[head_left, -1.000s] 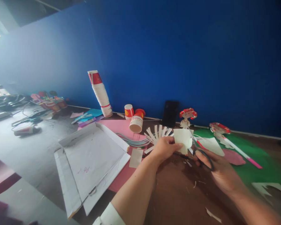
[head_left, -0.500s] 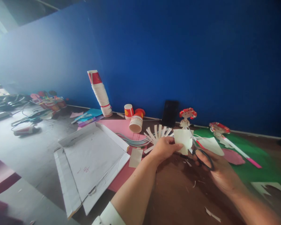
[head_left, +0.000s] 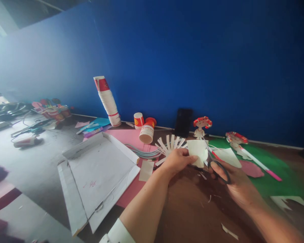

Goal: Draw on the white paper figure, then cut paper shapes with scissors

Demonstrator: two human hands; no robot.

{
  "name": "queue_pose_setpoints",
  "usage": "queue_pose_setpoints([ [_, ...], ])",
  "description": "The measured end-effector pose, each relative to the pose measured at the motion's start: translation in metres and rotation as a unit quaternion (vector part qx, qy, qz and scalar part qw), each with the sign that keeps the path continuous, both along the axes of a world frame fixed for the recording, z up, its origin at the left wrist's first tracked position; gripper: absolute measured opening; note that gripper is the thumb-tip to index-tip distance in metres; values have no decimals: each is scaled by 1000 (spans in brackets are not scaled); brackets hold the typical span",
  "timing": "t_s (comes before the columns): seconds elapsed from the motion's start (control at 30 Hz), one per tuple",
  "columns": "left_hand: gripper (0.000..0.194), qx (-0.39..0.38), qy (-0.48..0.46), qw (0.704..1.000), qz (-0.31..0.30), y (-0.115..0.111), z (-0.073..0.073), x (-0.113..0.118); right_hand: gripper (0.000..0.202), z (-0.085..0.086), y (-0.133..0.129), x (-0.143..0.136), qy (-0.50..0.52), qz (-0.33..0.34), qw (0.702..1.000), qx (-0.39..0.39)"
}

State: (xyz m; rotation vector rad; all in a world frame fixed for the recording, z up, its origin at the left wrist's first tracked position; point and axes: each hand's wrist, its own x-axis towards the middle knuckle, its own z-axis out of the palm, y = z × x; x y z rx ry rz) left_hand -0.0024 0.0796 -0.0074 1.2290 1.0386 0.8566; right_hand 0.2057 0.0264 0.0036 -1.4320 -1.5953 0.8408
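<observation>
My left hand (head_left: 179, 161) pinches a cream piece of paper (head_left: 195, 148) by its left edge, thumb on the near face. In my right hand (head_left: 234, 180) are black-handled scissors (head_left: 221, 171), their blades at the paper's right edge, where it looks partly cut. Behind the paper stands a paper doll figure (head_left: 202, 126) with red curled hair. A fringed paper cut into strips (head_left: 171, 145) lies just beyond my left hand. Right of the scissors are another cream sheet (head_left: 228, 157) and a pink paper piece (head_left: 252, 168).
A white cardboard tray (head_left: 98, 172) lies left on pink paper (head_left: 124, 135). A tall stack of paper cups (head_left: 108, 103) leans near the blue wall (head_left: 167, 60), with a cup on its side (head_left: 147, 133) nearby. A second doll (head_left: 236, 141) and a marker (head_left: 262, 164) lie on green paper (head_left: 288, 182).
Both hands keep nearly the same pose at the paper and scissors. The whole view has shifted very slightly; a dark shape now shows at the lower left edge.
</observation>
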Motion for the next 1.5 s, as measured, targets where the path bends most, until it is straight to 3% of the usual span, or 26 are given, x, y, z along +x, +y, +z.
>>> queue_pose_setpoints([
  [0.23,34,11,9,1000,13,1,4,-5,66,10,-4,-10,-2,-35,999,-8],
  [0.63,24,15,-13,999,26,3,7,-10,63,6,-3,-7,5,-26,1000,-15],
  [1.2,20,31,4,998,45,12,-3,-13,68,12,-5,-14,5,-45,999,-29],
  [1.5,20,35,5,997,65,8,9,-17,66,8,-4,-10,-1,-33,999,-20],
])
